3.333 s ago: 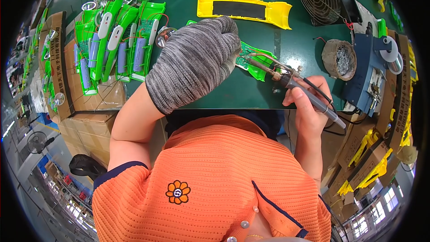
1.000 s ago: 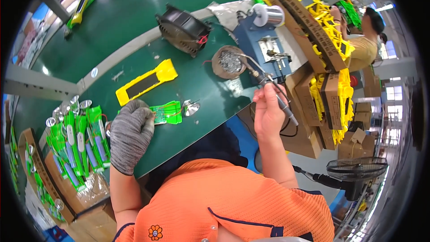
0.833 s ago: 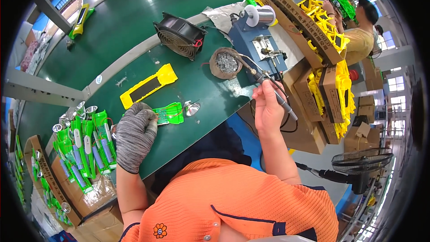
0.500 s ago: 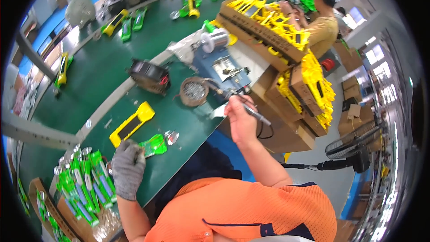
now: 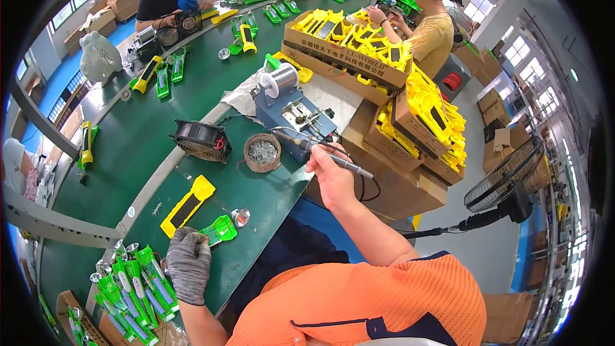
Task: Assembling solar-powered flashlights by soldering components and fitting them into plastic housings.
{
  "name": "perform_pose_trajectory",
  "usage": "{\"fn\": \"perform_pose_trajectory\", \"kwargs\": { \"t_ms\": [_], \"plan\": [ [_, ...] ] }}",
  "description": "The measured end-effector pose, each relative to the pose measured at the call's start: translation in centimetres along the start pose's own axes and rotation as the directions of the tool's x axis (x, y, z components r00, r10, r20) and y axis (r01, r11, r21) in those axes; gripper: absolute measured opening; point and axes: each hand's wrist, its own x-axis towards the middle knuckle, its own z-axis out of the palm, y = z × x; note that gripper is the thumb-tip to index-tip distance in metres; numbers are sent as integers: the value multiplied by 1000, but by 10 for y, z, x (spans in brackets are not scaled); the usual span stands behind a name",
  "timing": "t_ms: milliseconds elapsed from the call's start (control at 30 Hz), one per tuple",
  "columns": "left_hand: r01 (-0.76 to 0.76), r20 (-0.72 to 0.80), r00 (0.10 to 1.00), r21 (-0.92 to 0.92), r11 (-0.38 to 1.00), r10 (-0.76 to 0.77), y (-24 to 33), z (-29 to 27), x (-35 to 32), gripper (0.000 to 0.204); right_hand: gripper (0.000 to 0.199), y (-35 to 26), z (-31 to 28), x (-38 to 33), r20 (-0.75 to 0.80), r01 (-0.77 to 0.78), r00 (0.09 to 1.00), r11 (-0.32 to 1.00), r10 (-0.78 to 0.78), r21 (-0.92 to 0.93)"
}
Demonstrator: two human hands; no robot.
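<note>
The green worktop (image 5: 141,147) runs from near left to far right. On its near part lie a green flashlight half (image 5: 218,230) with a silver reflector (image 5: 241,218) just beside it, and a yellow housing (image 5: 187,205) a little farther. Left of them – a row of green flashlights (image 5: 131,285). Farther stand a small black fan (image 5: 200,141), a round pot with metal wool (image 5: 262,152) and a blue soldering station (image 5: 288,112).

1. Factory assembly line: long green surface (image 5: 147,134), other workers (image 5: 428,25) seated along it.
2. Cardboard boxes of yellow plastic casings (image 5: 349,38).
3. Soldering station (image 5: 291,115), small extraction fan (image 5: 200,141).
</note>
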Motion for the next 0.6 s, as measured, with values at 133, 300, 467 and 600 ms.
{"fn": "perform_pose_trajectory", "kwargs": {
  "t_ms": [133,300,467,600],
  "plan": [
    [-19,-1,1000,18,1000,19,-4,0,1,11,14,-1,0,2,-6,7,1000,1000,-7,-2],
    [-28,-13,1000,4,1000,28,-3,-3,-2,11,13,-3,4,-1,-63,-29,998,1000,29,-1],
    [-55,2,998,37,998,55,-1,-5,-4,13,14,-4,7,5,-77,-29,997,999,31,33],
    [33,24,999,-16,999,-33,8,-4,-3,14,14,-1,8,11,-58,-20,998,998,23,54]
  ]
}}
